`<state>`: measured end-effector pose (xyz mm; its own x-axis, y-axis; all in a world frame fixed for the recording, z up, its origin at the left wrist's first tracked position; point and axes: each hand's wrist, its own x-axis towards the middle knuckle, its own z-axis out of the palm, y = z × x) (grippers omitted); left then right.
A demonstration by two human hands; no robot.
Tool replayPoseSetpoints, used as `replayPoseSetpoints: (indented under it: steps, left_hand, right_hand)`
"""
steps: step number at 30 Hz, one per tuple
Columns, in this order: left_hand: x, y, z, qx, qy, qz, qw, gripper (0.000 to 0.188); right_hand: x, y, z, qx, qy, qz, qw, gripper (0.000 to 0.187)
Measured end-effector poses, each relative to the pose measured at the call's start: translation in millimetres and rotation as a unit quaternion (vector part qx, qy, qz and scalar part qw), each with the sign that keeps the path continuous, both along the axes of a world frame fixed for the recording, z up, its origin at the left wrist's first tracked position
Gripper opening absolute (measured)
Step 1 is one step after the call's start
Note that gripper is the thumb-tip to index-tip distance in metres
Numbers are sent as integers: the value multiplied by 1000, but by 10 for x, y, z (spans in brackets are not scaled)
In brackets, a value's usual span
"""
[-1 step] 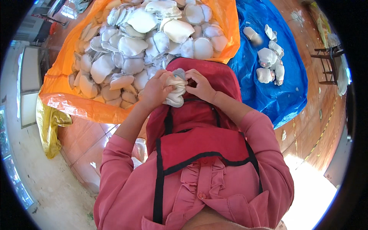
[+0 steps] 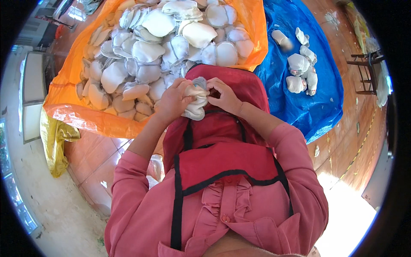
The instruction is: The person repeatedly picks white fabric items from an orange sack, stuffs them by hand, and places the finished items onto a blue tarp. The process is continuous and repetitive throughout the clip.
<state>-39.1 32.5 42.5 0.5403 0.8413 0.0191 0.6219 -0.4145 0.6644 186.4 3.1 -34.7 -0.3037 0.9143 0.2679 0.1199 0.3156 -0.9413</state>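
Over the red apron (image 2: 229, 169) on my lap, my left hand (image 2: 173, 99) is wrapped round a bunched white and grey cloth bundle (image 2: 196, 105). At its right side my right hand (image 2: 223, 95) has thumb and fingers drawn together in a pinch at the bundle's edge; what lies between the fingertips is too small to make out. A grey tuft sticks up at the bundle's top, and folded white layers hang below. Part of the bundle is hidden behind my left fingers. Just beyond my hands lies a large heap of rounded white padded fabric pieces (image 2: 147, 50).
An orange plastic sheet (image 2: 70, 96) lies under the heap. To its right, a blue plastic sheet (image 2: 319, 109) bears several rolled white bundles (image 2: 298, 64). A yellow sack (image 2: 55, 145) is at the left by a pale wall, and a dark wooden stool (image 2: 369, 70) stands at the far right.
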Motion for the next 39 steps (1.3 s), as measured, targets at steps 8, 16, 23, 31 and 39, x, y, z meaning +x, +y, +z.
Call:
replayPoseSetpoints:
  steps: [8, 16, 23, 31, 39]
  left_hand:
    - [-39, 102, -22, -49, -16, -19, 998, 34]
    - [-10, 101, -165, 0, -23, 57, 998, 31]
    - [105, -56, -192, -15, -57, 136, 989, 43]
    - [319, -208, -29, -88, -19, 189, 978, 54]
    - [376, -176, -15, -41, 80, 173, 981, 50]
  right_hand:
    - [14, 37, 68, -21, -8, 2, 1000, 30]
    - [-144, 85, -8, 11, -27, -71, 997, 26]
    - [-35, 117, 103, -31, -22, -41, 998, 31]
    - [89, 32, 188, 40, -77, -45, 995, 27]
    - [106, 115, 265, 107, -145, 3, 984, 27]
